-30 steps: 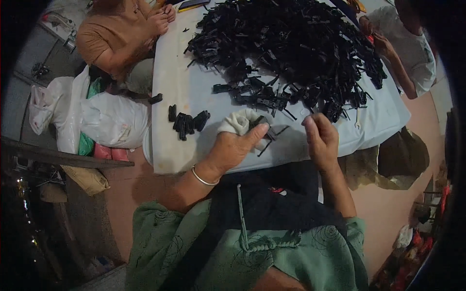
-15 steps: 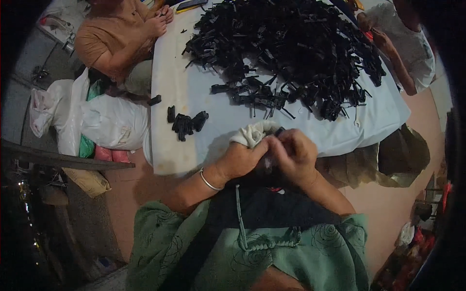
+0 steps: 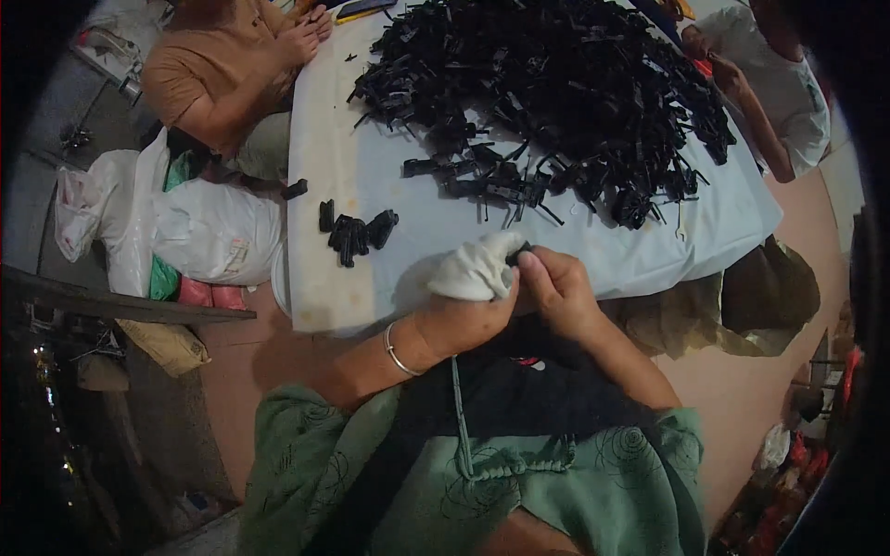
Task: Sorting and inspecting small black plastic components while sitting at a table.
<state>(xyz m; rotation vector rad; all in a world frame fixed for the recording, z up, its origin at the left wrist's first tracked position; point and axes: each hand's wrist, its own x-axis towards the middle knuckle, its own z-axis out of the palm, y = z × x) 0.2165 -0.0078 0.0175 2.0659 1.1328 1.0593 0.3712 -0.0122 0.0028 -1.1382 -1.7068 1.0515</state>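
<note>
My left hand (image 3: 468, 317), a metal bangle on its wrist, is closed on a bunched white cloth (image 3: 471, 272) that covers most of its fingers. Thumb and fingers of my right hand (image 3: 565, 295) pinch a small black part (image 3: 520, 254) against the cloth's right side. Most of that part is hidden, so its exact kind does not show. Both hands are just in front of the table's near edge. Beyond them a large heap of black plastic parts (image 3: 547, 83) with thin stems covers much of the table (image 3: 348, 167).
A small cluster of black blocks (image 3: 352, 239) lies on the table's left, and a single block (image 3: 295, 189) at its edge. A wrench-like tool (image 3: 681, 222) rests near right. Two people sit opposite, left and right. White sacks (image 3: 218, 232) stand at left; brown sacking (image 3: 769, 296) hangs right.
The white cloth has turned and bulges further left over my left hand. My right hand has shifted slightly down, its fingers now plainly pinching the black part.
</note>
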